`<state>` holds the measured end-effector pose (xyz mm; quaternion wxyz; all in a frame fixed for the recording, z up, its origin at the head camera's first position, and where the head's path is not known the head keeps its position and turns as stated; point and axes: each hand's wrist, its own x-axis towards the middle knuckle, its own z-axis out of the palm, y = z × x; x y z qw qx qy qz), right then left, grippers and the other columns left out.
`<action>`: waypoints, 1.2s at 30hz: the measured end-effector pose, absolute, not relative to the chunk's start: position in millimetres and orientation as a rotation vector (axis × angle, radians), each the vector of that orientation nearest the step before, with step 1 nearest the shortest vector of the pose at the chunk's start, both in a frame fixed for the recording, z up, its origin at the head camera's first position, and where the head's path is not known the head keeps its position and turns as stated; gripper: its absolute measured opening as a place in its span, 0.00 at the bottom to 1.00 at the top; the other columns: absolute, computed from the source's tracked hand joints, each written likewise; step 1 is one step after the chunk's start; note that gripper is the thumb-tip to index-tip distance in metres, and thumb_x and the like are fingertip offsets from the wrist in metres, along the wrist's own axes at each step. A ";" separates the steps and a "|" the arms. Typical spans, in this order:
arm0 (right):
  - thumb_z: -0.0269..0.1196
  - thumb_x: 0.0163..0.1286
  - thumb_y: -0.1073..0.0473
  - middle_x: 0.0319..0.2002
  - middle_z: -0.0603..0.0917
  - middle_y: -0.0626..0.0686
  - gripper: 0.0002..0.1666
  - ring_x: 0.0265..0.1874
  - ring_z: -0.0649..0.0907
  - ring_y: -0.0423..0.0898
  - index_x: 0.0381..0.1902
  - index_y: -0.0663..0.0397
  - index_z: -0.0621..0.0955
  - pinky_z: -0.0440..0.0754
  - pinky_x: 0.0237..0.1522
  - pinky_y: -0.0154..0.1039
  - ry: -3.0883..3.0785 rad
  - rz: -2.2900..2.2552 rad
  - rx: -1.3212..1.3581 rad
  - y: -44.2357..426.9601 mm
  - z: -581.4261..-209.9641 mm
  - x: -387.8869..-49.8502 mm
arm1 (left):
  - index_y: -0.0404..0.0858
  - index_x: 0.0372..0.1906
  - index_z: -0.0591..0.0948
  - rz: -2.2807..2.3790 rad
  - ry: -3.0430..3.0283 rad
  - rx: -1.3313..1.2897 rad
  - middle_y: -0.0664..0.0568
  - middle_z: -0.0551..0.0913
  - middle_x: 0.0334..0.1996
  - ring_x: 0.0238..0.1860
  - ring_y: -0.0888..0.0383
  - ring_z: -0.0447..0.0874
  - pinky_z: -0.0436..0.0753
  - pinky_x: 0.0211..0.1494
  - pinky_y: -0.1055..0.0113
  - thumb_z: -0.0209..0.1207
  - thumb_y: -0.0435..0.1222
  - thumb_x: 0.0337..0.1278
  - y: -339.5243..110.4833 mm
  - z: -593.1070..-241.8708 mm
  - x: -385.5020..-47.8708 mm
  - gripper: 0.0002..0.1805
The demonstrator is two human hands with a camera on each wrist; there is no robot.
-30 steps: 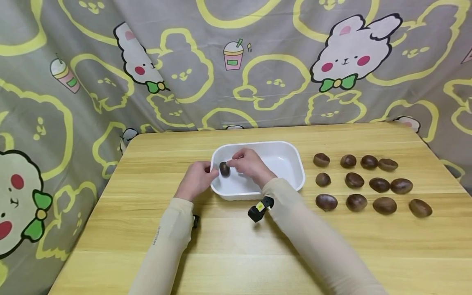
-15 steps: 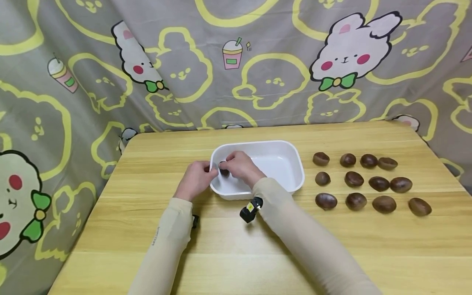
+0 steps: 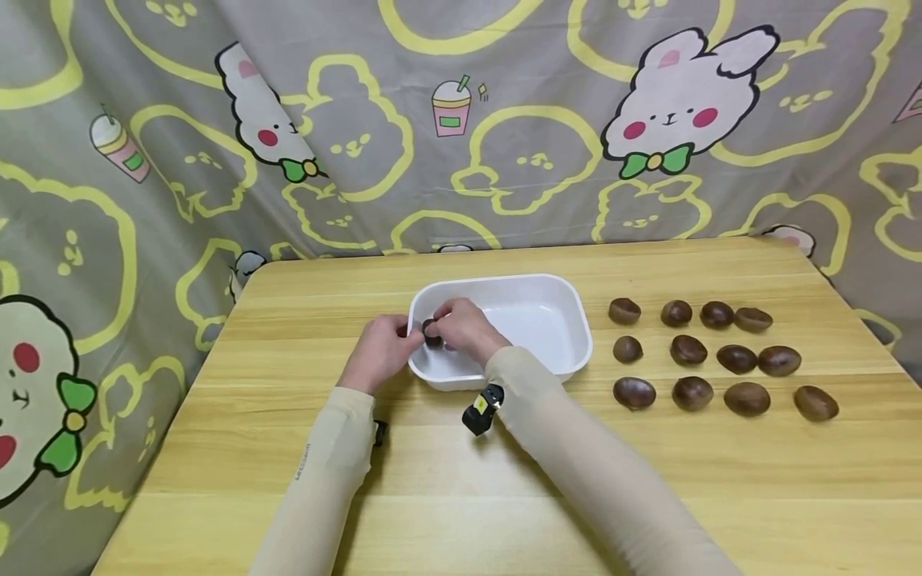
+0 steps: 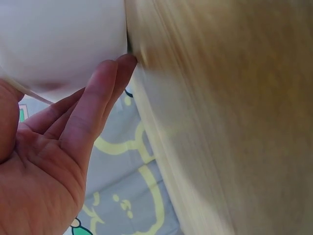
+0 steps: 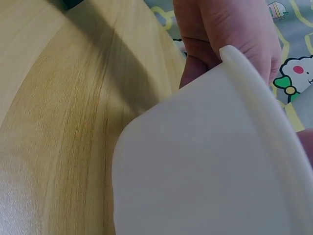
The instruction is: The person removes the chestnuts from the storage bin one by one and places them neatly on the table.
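A white plastic tray stands on the wooden table. My left hand grips its left end wall, thumb at the rim and fingers along the outside; the left wrist view also shows this hand against the tray wall. Inside the tray, close to that left end, my right hand pinches a dark brown chestnut between thumb and fingers. Part of the chestnut is hidden by the fingers. In the right wrist view the tray's outer wall blocks sight of the right hand's fingertips.
Right of the tray, several chestnuts lie in three rough rows on the table. A patterned grey curtain hangs behind the table's back edge. A small black camera sits at the right wrist.
My right hand has moved left and its fingers have come over the chestnut, which was more fully visible before. The left hand has stayed at the tray's left end.
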<state>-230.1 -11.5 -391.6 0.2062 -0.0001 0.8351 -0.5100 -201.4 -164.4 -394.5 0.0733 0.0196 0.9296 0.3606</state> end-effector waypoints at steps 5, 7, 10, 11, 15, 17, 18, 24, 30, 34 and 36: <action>0.66 0.62 0.61 0.39 0.82 0.54 0.14 0.34 0.81 0.47 0.44 0.62 0.80 0.77 0.35 0.36 2.353 -1.382 -0.028 -11.7 -391.6 -229.1 | 0.33 0.46 0.85 1.086 2.789 0.049 0.46 0.84 0.38 0.37 0.54 0.79 0.79 0.39 0.63 0.55 0.36 0.62 -164.5 -394.4 -201.4 0.15; 0.67 0.60 0.61 0.37 0.82 0.53 0.13 0.34 0.81 0.47 0.42 0.61 0.80 0.77 0.35 0.36 2.369 -1.368 -0.045 -11.6 -391.5 -229.2 | 0.34 0.46 0.85 1.084 2.790 0.045 0.46 0.84 0.37 0.36 0.54 0.79 0.79 0.38 0.63 0.55 0.37 0.62 -164.0 -393.8 -201.6 0.14; 0.69 0.58 0.60 0.35 0.82 0.53 0.12 0.34 0.80 0.47 0.38 0.60 0.80 0.75 0.35 0.36 2.398 -1.344 -0.065 -11.5 -391.2 -229.4 | 0.34 0.45 0.85 1.086 2.790 0.044 0.47 0.84 0.35 0.35 0.54 0.79 0.78 0.37 0.64 0.55 0.37 0.61 -163.7 -393.5 -202.4 0.14; 0.69 0.58 0.60 0.34 0.82 0.52 0.12 0.34 0.80 0.47 0.37 0.59 0.81 0.75 0.36 0.36 2.404 -1.337 -0.069 -11.6 -391.4 -229.5 | 0.34 0.45 0.85 1.085 2.790 0.044 0.47 0.84 0.35 0.35 0.54 0.79 0.78 0.37 0.64 0.54 0.36 0.61 -163.5 -393.5 -202.7 0.14; 0.70 0.57 0.60 0.33 0.82 0.52 0.12 0.34 0.80 0.47 0.35 0.58 0.80 0.74 0.37 0.37 2.410 -1.325 -0.075 -11.7 -392.0 -229.6 | 0.34 0.45 0.85 1.087 2.781 0.036 0.47 0.84 0.36 0.35 0.54 0.79 0.79 0.37 0.64 0.54 0.36 0.60 -162.9 -393.7 -203.5 0.14; 0.70 0.57 0.60 0.32 0.83 0.52 0.12 0.35 0.80 0.47 0.36 0.58 0.80 0.74 0.38 0.37 2.404 -1.330 -0.074 -11.5 -392.1 -229.8 | 0.34 0.45 0.85 1.084 2.780 0.035 0.47 0.84 0.37 0.36 0.55 0.79 0.79 0.38 0.64 0.54 0.36 0.61 -162.6 -393.5 -203.4 0.14; 0.70 0.57 0.60 0.32 0.83 0.52 0.12 0.35 0.81 0.47 0.36 0.58 0.80 0.74 0.38 0.37 2.399 -1.337 -0.074 -11.2 -392.2 -230.0 | 0.34 0.45 0.85 1.085 2.779 0.036 0.47 0.84 0.37 0.36 0.54 0.79 0.79 0.38 0.64 0.55 0.36 0.61 -162.6 -393.3 -203.4 0.14; 0.69 0.57 0.60 0.33 0.83 0.52 0.13 0.36 0.81 0.47 0.38 0.59 0.79 0.74 0.40 0.37 2.388 -1.357 -0.071 -8.8 -391.1 -231.2 | 0.34 0.44 0.85 1.076 2.795 0.071 0.47 0.84 0.34 0.34 0.54 0.78 0.78 0.37 0.64 0.55 0.36 0.60 -162.5 -391.4 -204.4 0.13; 0.69 0.57 0.59 0.33 0.82 0.53 0.14 0.35 0.80 0.47 0.37 0.59 0.78 0.74 0.38 0.37 2.401 -1.357 -0.064 -7.5 -389.9 -229.0 | 0.33 0.41 0.85 1.081 2.811 0.101 0.48 0.83 0.30 0.31 0.54 0.77 0.76 0.34 0.65 0.56 0.35 0.59 -163.7 -392.8 -203.9 0.12; 0.68 0.59 0.60 0.35 0.82 0.55 0.14 0.34 0.81 0.47 0.39 0.61 0.77 0.76 0.38 0.36 2.341 -1.406 -0.075 -5.7 -389.8 -226.2 | 0.33 0.42 0.85 1.070 2.813 0.089 0.48 0.82 0.30 0.31 0.55 0.77 0.76 0.33 0.66 0.55 0.35 0.59 -165.5 -394.4 -202.1 0.13; 0.68 0.60 0.61 0.36 0.82 0.56 0.14 0.34 0.82 0.47 0.40 0.63 0.77 0.78 0.38 0.36 2.315 -1.442 -0.069 -2.8 -389.6 -225.5 | 0.33 0.42 0.85 1.063 2.815 0.094 0.48 0.82 0.30 0.30 0.55 0.77 0.75 0.32 0.65 0.55 0.36 0.59 -166.0 -394.7 -201.9 0.13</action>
